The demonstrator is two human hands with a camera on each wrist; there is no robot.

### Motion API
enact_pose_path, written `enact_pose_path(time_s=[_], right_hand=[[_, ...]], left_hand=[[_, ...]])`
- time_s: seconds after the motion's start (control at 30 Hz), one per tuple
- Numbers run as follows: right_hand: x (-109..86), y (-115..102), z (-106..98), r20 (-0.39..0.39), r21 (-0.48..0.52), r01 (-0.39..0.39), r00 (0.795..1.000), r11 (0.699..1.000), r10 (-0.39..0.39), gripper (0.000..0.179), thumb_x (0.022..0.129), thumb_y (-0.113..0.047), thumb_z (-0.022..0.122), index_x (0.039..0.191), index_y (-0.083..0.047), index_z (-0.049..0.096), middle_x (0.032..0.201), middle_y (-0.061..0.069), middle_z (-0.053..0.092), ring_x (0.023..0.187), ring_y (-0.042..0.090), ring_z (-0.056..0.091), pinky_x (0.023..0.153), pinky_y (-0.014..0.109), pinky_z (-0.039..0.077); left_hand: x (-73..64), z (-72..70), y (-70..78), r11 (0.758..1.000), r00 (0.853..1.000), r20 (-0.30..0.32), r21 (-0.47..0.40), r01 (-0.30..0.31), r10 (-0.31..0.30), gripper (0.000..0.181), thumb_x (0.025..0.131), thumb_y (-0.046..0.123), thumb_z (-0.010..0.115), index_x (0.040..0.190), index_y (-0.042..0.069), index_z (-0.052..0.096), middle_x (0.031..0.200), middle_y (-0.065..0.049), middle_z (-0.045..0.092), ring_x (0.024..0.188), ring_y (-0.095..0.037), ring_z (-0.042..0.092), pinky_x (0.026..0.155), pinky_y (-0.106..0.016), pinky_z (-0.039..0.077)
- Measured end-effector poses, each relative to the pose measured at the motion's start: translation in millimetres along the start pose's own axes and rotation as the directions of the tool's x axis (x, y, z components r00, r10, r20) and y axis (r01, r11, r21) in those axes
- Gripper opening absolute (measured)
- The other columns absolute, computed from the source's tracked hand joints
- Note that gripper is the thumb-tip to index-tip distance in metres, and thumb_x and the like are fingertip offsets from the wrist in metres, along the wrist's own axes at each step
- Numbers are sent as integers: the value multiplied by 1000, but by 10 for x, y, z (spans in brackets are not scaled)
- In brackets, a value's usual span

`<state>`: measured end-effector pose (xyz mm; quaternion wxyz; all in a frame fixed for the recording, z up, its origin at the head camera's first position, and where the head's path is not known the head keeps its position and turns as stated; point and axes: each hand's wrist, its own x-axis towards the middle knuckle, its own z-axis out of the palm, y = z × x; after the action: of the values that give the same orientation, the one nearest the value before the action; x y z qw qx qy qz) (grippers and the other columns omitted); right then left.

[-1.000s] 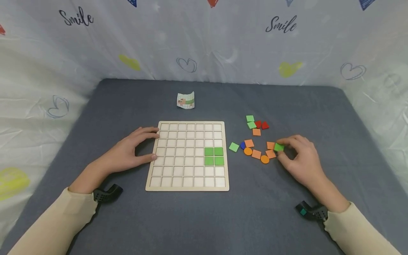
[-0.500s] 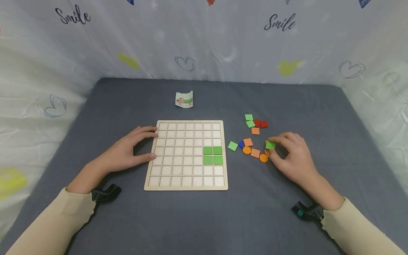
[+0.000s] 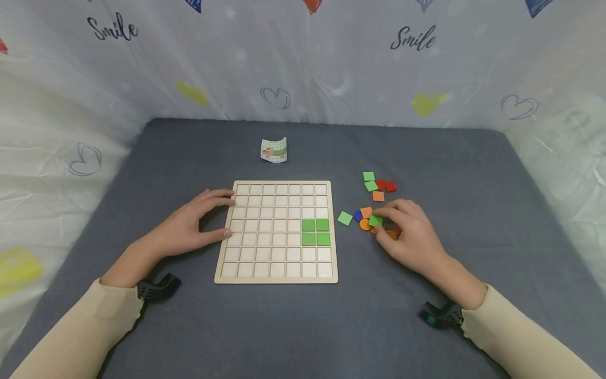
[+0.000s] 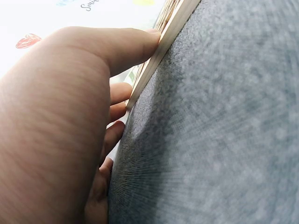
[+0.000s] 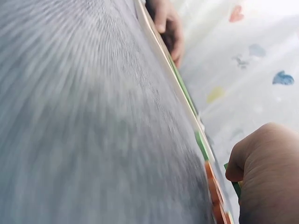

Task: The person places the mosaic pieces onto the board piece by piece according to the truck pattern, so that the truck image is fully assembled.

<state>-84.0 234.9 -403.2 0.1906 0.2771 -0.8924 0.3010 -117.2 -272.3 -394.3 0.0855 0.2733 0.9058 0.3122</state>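
A wooden grid board (image 3: 265, 239) lies on the dark cloth, with several green square tiles (image 3: 309, 225) set in a block at its right side. My left hand (image 3: 189, 223) rests at the board's left edge, thumb and fingertips touching the frame, as the left wrist view also shows. Between thumb and fingers, my right hand (image 3: 412, 231) pinches a green square tile (image 3: 375, 220) above the loose pieces. In the right wrist view, the hand (image 5: 271, 172) largely covers that tile. Under the right hand, some orange pieces are partly hidden.
Loose pieces lie right of the board: a green tile (image 3: 345, 218), a blue piece (image 3: 357, 215), orange circles (image 3: 365, 225) and orange squares (image 3: 378, 196). Farther back are green tiles (image 3: 369, 176) and red pieces (image 3: 391, 187). A small picture card (image 3: 273, 150) lies behind the board.
My right hand has moved left with the pinched green tile, from the right end of the loose pieces to over their middle. My left hand stays on the board's edge.
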Motion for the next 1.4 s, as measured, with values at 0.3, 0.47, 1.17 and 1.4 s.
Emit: enact_pose_path(time_s=[0.3,0.47,1.17,1.4], right_hand=[[140,-172,198,-1,55,101,995,993,-102,28,86,-1,78,114,-2,82,107,8,71,87,21,56,77,37,40],[202,-271,308,-6,70,165,986,984,-165,27,86,-3,77,113,-2,81,105,7,70,88,20,58,81,41,45],[417,-712,652,146,175,200,963,964,-226,23,94,-12,77,116,-7,82,106,1,66,98,19,58,85,39,48],[490,-797,753,173,172,232,950,957,-261,20,96,-16,77,115,-9,83,108,1,69,98,20,60,88,41,51]], left_hand=[[7,-8,4,1000,1000,2,4,2,-2,64,101,37,83,156,16,58,174,-7,38,165,-41,19,132,-70,18],[8,-15,10,1000,1000,-1,8,-1,1,64,101,38,83,156,16,58,173,-7,38,165,-41,21,132,-69,18],[-10,-6,-24,1000,1000,2,-1,11,-11,64,101,38,82,157,19,57,174,-5,37,166,-42,16,131,-71,18],[6,-5,-20,1000,1000,1,2,9,-9,65,101,39,82,158,19,57,174,-5,37,166,-41,17,132,-69,18]])
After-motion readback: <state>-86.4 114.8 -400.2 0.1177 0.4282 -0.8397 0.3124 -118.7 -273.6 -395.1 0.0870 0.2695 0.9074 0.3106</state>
